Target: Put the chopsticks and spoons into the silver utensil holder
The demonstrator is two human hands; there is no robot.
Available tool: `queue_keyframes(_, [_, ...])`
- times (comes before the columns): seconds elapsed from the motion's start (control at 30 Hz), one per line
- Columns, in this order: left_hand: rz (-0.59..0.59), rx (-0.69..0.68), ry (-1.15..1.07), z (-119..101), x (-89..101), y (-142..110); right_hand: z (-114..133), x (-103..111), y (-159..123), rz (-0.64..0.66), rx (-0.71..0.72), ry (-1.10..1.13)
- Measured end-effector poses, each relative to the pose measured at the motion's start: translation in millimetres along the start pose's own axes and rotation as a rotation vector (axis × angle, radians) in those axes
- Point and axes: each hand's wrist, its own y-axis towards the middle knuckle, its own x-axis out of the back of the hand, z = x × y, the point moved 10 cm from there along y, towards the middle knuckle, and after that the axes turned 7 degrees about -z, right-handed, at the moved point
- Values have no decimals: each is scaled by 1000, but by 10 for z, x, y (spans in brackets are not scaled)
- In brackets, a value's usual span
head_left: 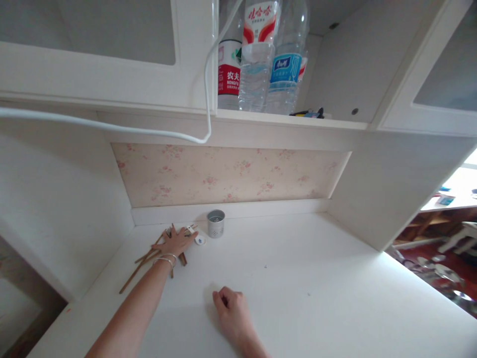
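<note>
Sticks were covered by splayed left hand; right hand was clenched; cup could be toppled by rightward sweep

A white desktop is enclosed by white side panels and backed by floral wallpaper. Above it, water bottles are held in a white cabinet. At right, a reddish floor and a white stool are lit by daylight.
</note>
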Motion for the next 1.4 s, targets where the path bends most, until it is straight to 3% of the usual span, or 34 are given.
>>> queue_keyframes(0.1, [3, 125, 17, 88, -11, -76, -16, -7, 0, -2, 3, 15])
queue_keyframes(0.3, [-28, 42, 25, 48, 38, -443, -18, 0, 7, -5, 30, 24])
queue_keyframes(0.5, [-30, -37, 68, 42, 79, -1136, 17, 39, -11, 5, 49, 66])
queue_keyframes(0.67, [-114, -132, 100, -45, 197, -1801, 6, 34, -84, 39, 47, 84])
queue_keyframes(0.8, [-120, -160, 103, -42, 228, -2157, -9, 52, -140, 47, 23, 96])
queue_keyframes(0.97, [-94, -176, 78, 45, 230, -2295, -62, 20, -57, 105, -52, 88])
queue_keyframes(1.13, [-127, -197, 9, 84, 300, -2296, 48, -48, 294, 237, -42, -22])
queue_keyframes(1.4, [-397, -307, -189, 191, 668, -2249, 547, 61, 1214, 139, 46, -337])
